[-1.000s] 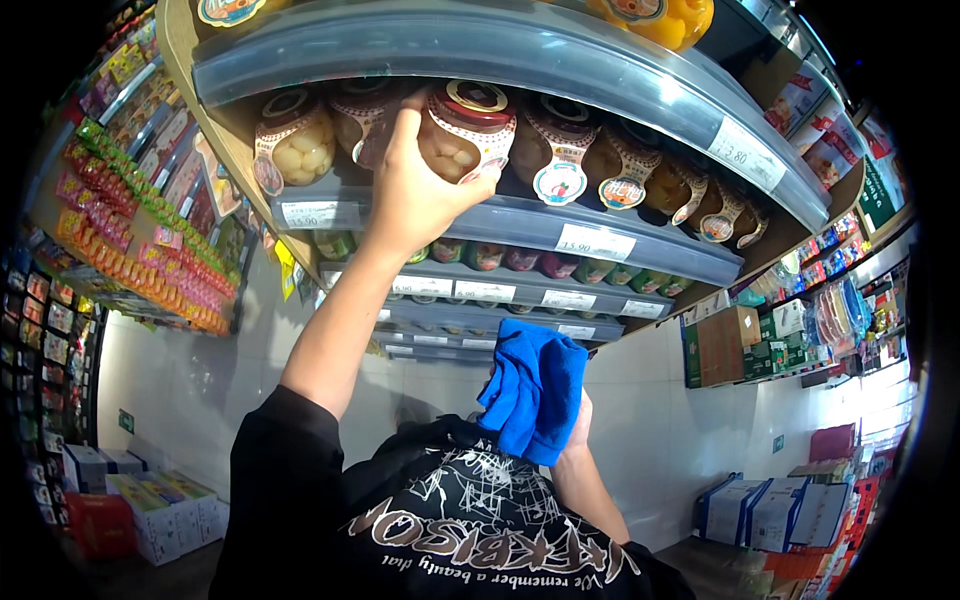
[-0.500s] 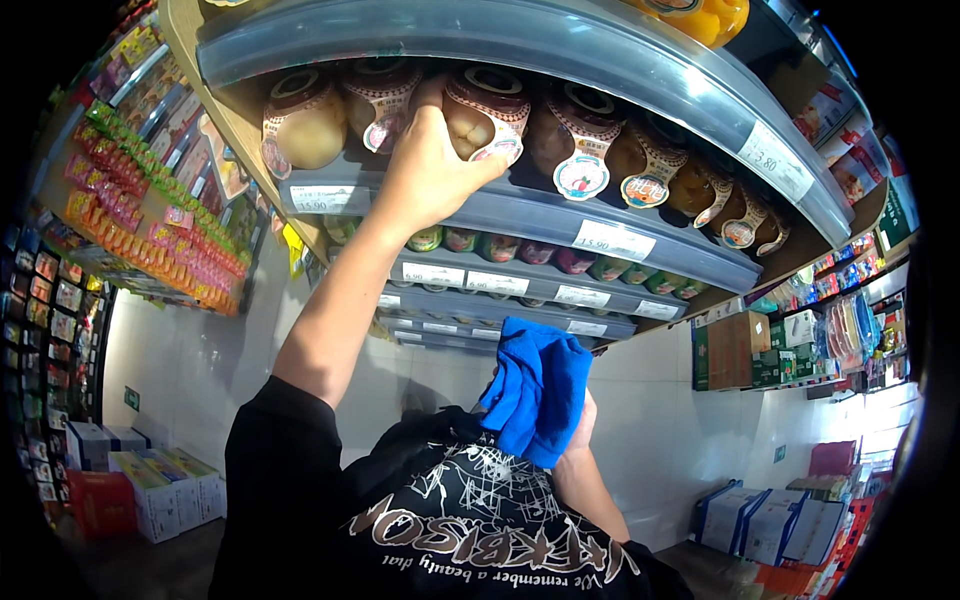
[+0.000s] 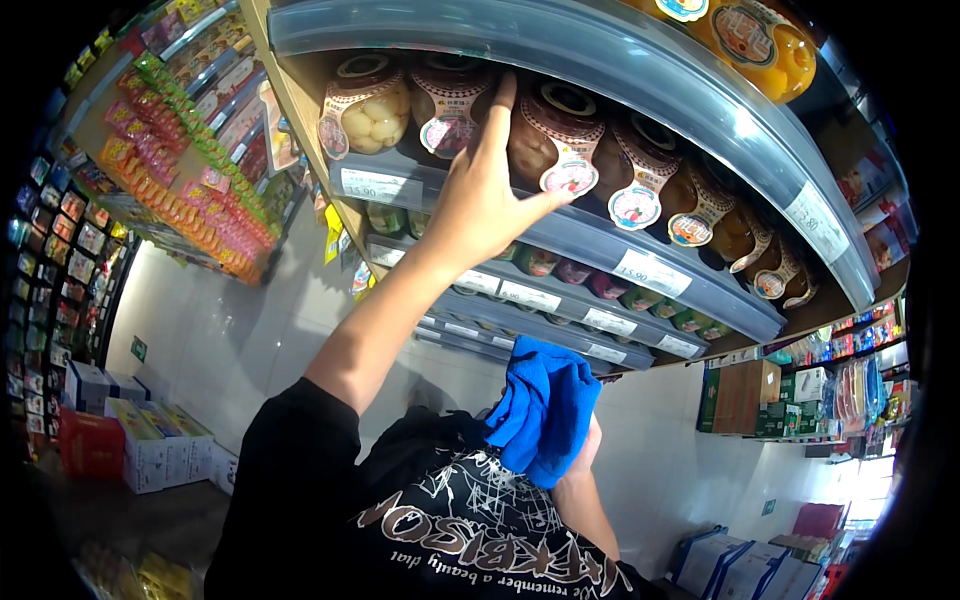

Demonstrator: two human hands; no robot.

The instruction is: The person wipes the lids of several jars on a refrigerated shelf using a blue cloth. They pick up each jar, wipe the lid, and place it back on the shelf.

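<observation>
My left hand (image 3: 488, 195) reaches up to a shelf and grips a glass jar of pale fruit (image 3: 536, 148). The index finger lies along the jar's left side and the thumb is at the lower edge of its hanging label; the other fingers are mostly hidden. The jar has a dark patterned lid and stands in a row. To its left are a second dark-lidded jar (image 3: 436, 98) and a jar of whitish round fruit (image 3: 375, 122). Low before my chest, my right hand (image 3: 585, 450) is closed on a bunched blue cloth (image 3: 543, 405), which hides most of the fingers.
A clear shelf-edge strip (image 3: 500, 32) runs close above the jars. More fruit jars (image 3: 690, 215) continue to the right. Lower shelves hold smaller jars (image 3: 605, 285). Hanging snack packets (image 3: 185, 190) are at the left; cardboard boxes (image 3: 740, 398) stand at the right, across a tiled floor.
The view has shifted, so the shelf sits farther right in it. My left hand has drawn back slightly toward me along the same jar. My right hand still holds the blue cloth.
</observation>
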